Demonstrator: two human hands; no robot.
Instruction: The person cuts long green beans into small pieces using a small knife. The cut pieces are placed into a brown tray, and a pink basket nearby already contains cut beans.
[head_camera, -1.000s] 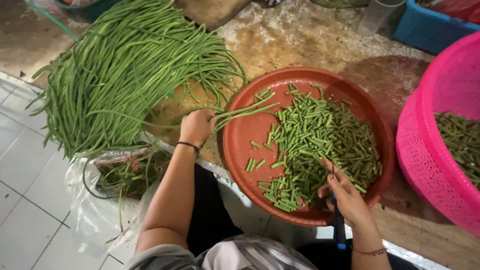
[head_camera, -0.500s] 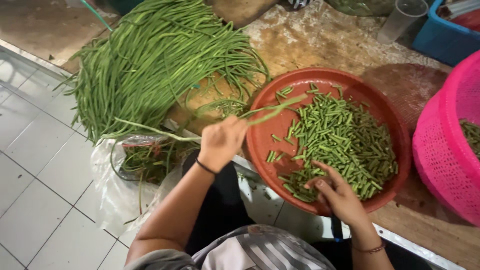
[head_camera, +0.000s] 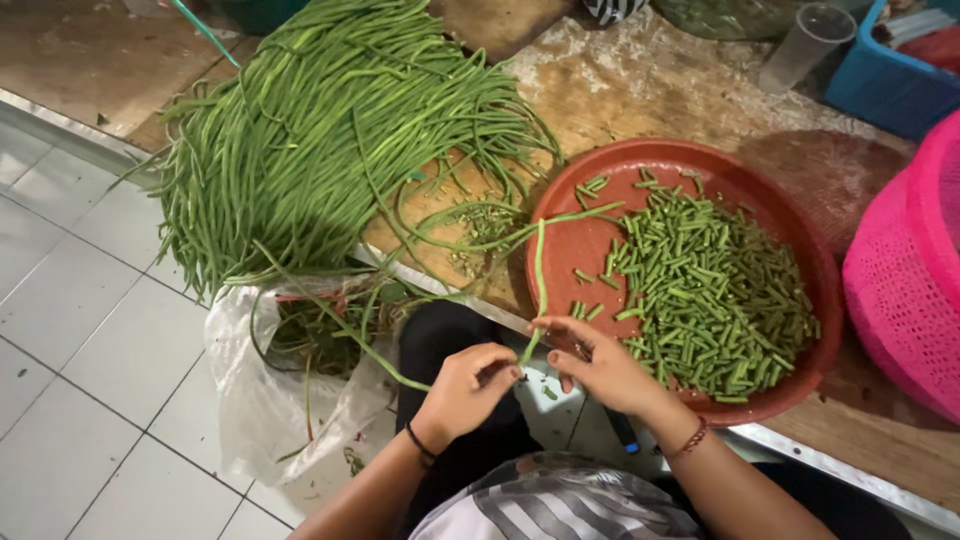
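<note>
As both the left hand and right hand pinched one long bean at the bowl's seven o'clock rim, it arched over the rim. A snapped piece could have dropped short onto the floor, since the hands sat outside the rim.

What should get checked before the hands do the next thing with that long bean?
1. Left hand grips the long bean: ok.
2. Right hand pinches the same bean close by: ok.
3. Red basin of cut pieces sits beside the right hand: ok.
4. Room left in the basin: ok, bare red on its left side.
5. Bean pile within reach: ok, probably.
6. Plastic bag of scraps open below the counter: ok.
</note>
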